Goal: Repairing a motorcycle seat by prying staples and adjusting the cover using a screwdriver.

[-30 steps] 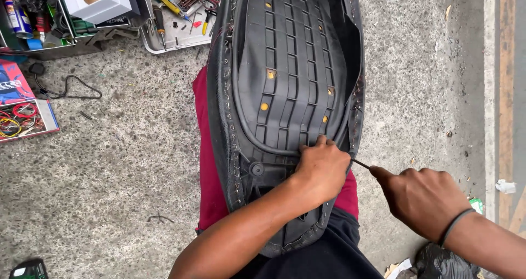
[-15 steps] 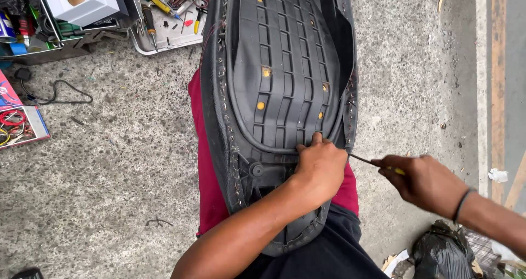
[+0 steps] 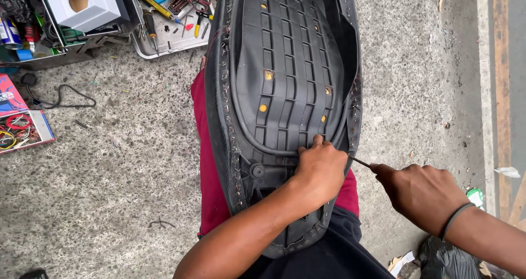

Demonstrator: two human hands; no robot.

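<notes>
The left hand (image 3: pixel 320 169) lies pressed on the underside of an upturned black motorcycle seat (image 3: pixel 285 82), fingers curled against the ribbed plastic base just inside the seat's right edge. The seat rests across the person's lap, over red cloth (image 3: pixel 211 164). The right hand (image 3: pixel 419 194) is clenched round a thin metal tool (image 3: pixel 360 162) whose tip reaches the stapled cover edge right beside the left hand's knuckles.

The main risk is a slip: with the point so close to the left hand, a sudden give at a staple could drive it into the fingers. Prying hard could also tear the cover along the rim, and the seat, steadied by one hand only, could twist off the lap.

Far beyond the left hand, on the concrete floor, a metal tray (image 3: pixel 164 46) holds screwdrivers, pliers and small bits. Just left of the tray, an open toolbox (image 3: pixel 49 54) carries a white box with a round hole (image 3: pixel 82 5) and some cans. Well off to the left, a shallow red box (image 3: pixel 24 128) holds coiled coloured wires.
</notes>
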